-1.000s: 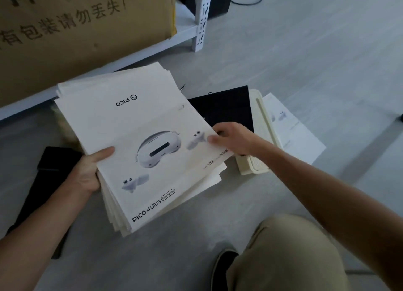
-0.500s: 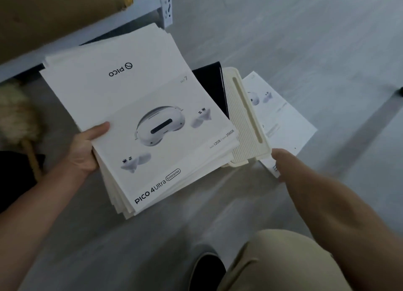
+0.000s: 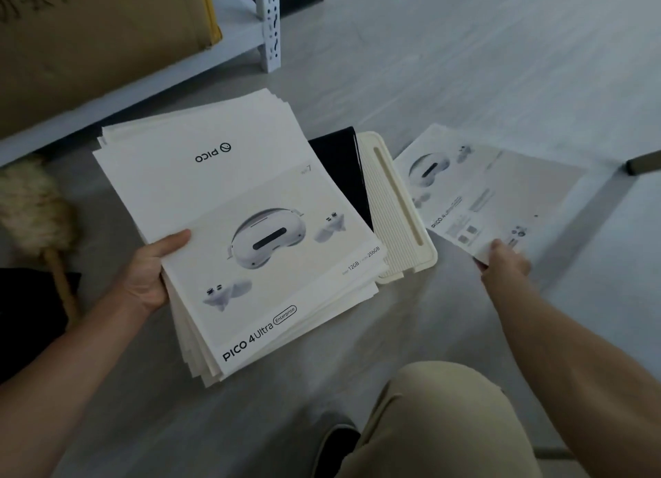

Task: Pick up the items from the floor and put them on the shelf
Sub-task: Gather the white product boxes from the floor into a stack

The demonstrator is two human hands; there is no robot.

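A person's left hand (image 3: 150, 273) grips a stack of printed sheets (image 3: 236, 227) above the grey floor (image 3: 465, 66), while the right hand (image 3: 504, 261) pinches the near corner of a single sheet (image 3: 493, 195) beside a cream tray (image 3: 397, 209), below the white shelf (image 3: 229, 46).

The light is dim and cool, a flat grey-blue with no glare. The pale grey floor (image 3: 465, 66) is brightest up and right of the stack of white printed paper sheets (image 3: 221, 177). It darkens below the stack, where a soft shadow lies under the near edge. A broad dark band crosses the floor far right of the stack. Print on the stack's top sheet is sharp. The loose white printed sheet (image 3: 500, 191) right of the stack is smeared, and the right hand (image 3: 506, 261) at its corner is soft-edged. The cream fluffy duster (image 3: 32, 205) left of the stack is blurred. The white metal shelf edge (image 3: 143, 89) above the stack slants with the wide lens.
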